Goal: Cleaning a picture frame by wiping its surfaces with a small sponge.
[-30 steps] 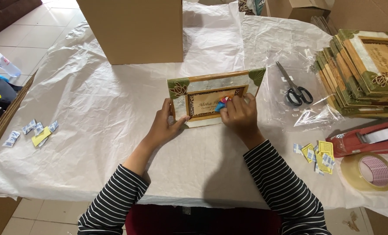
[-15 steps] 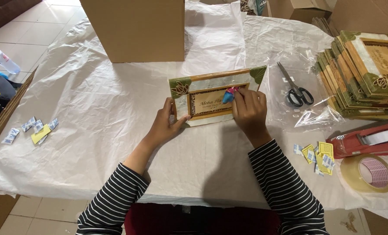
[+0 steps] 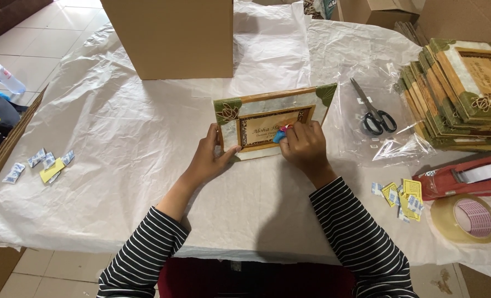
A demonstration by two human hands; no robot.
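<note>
Our left hand [image 3: 211,160] steadies the green-cornered wooden picture frame [image 3: 273,120]; our right hand [image 3: 305,144], pinching a small blue-pink cloth [image 3: 280,134], has slid left again, so wiping continues.

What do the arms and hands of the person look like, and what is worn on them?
Both arms wear long sleeves with thin black and white horizontal stripes; the sleeves end a little above the wrists. The left hand and the right hand are bare: no gloves, and no rings, watch or bracelets can be seen. The fingernails look short.
</note>
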